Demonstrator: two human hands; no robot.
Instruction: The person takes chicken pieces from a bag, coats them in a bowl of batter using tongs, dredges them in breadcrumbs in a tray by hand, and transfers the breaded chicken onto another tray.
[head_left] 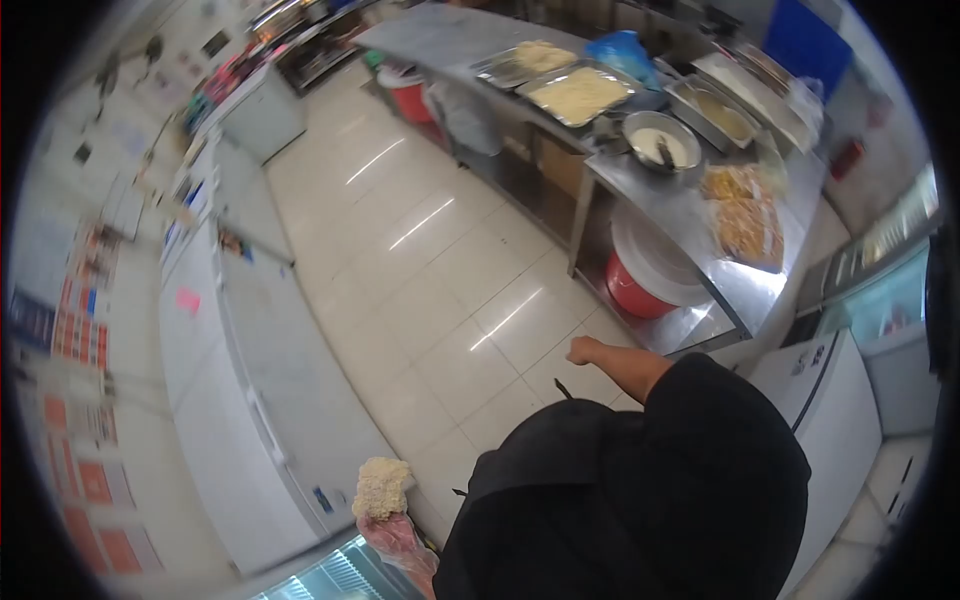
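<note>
My left hand (pixel 393 538), in a clear plastic glove, is at the lower left beside the freezers. It holds a pale, crumb-coated lump of food (pixel 383 487); the lump hides my fingertips. My bare right hand (pixel 581 350) hangs over the floor, near the steel table's lower shelf. Its fingers look curled in, and I see nothing in them.
White chest freezers (pixel 285 360) line the left, and a lit glass-topped case (pixel 330 575) lies below. The steel table (pixel 690 225) carries crumb trays (pixel 580 95), a bowl of white batter (pixel 662 140) and bagged food (pixel 745 215). Red tubs (pixel 640 285) sit underneath. Tiled floor (pixel 430 300) runs between.
</note>
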